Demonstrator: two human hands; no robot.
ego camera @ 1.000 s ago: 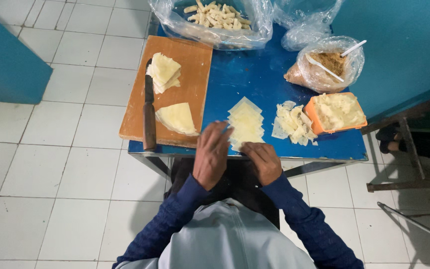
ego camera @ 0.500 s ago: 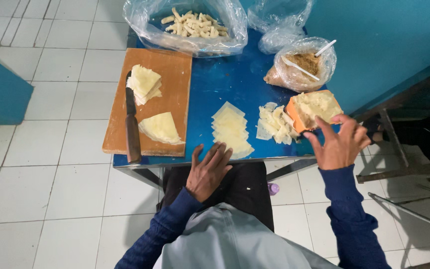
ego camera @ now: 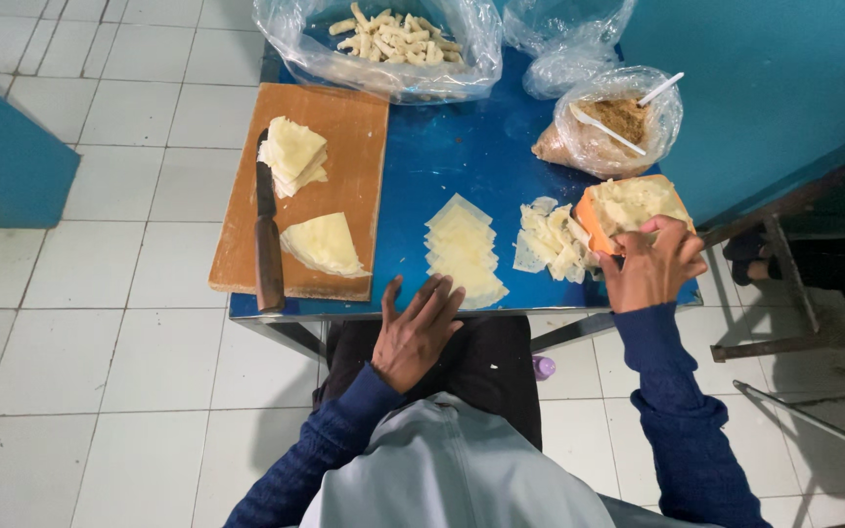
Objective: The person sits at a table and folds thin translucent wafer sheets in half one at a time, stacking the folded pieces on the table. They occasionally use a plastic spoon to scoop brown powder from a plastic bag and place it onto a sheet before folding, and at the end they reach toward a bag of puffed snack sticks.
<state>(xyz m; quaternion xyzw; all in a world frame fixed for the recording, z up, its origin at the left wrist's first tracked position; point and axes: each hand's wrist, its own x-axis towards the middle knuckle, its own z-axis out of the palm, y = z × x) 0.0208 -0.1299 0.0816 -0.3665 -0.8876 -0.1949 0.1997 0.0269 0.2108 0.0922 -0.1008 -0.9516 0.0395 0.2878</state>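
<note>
My right hand (ego camera: 652, 266) grips the near edge of an orange container (ego camera: 628, 207) heaped with pale filling at the right of the blue table (ego camera: 442, 156). My left hand (ego camera: 415, 330) rests open at the table's front edge, fingers spread, just short of a row of thin pale dough sheets (ego camera: 462, 249). Between the sheets and the orange container lies a loose pile of torn pale pieces (ego camera: 550, 240).
A wooden cutting board (ego camera: 339, 147) on the left carries a dark-handled knife (ego camera: 267, 235) and two stacks of pale triangular sheets (ego camera: 323, 242). At the back sit a clear bag of small rolled pieces (ego camera: 388, 37) and a bag of brown filling (ego camera: 613, 122) with white spoons. Metal frame legs stand at the right.
My right hand left the dough sheets, swung right and took hold of the orange container. My left hand drew back toward the front edge and spread flat.
</note>
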